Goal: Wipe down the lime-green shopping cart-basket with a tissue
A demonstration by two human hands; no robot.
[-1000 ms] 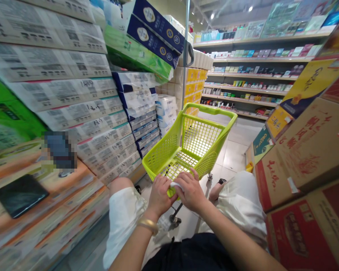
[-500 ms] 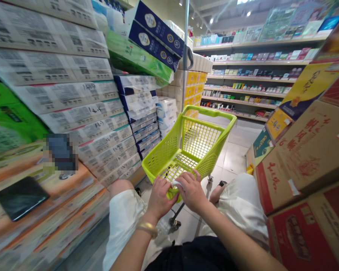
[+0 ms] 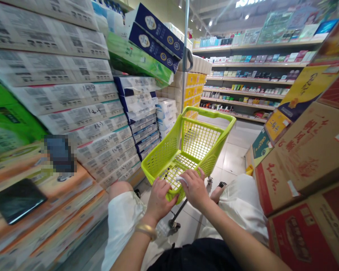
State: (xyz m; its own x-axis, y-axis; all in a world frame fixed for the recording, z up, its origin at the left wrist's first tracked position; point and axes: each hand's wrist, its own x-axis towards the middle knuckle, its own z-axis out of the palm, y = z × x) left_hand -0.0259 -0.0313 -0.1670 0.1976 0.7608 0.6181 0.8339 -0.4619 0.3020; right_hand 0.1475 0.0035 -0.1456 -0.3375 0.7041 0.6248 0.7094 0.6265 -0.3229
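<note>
A small lime-green shopping cart [image 3: 199,141] stands in the aisle in front of my knees, its basket empty. My left hand [image 3: 159,199] is curled over the near rim of the cart. My right hand [image 3: 194,188] rests on the same rim to the right, fingers closed on a small white piece [image 3: 181,179], perhaps a cloth or tissue, pressed against the rim. A gold bangle [image 3: 147,230] is on my left wrist. I am seated or crouched, with light trousers [image 3: 240,207] showing on both sides.
Stacked tissue packs [image 3: 81,109] rise on the left, with a black phone [image 3: 17,199] lying on orange packs. Cardboard boxes [image 3: 307,150] are piled close on the right. A metal pole [image 3: 185,56] stands behind the cart. Product shelves [image 3: 243,82] line the back wall.
The cart has shifted slightly left and away. My right hand slid a little to the right and forward along the rim with the white piece; my left hand stays on the rim.
</note>
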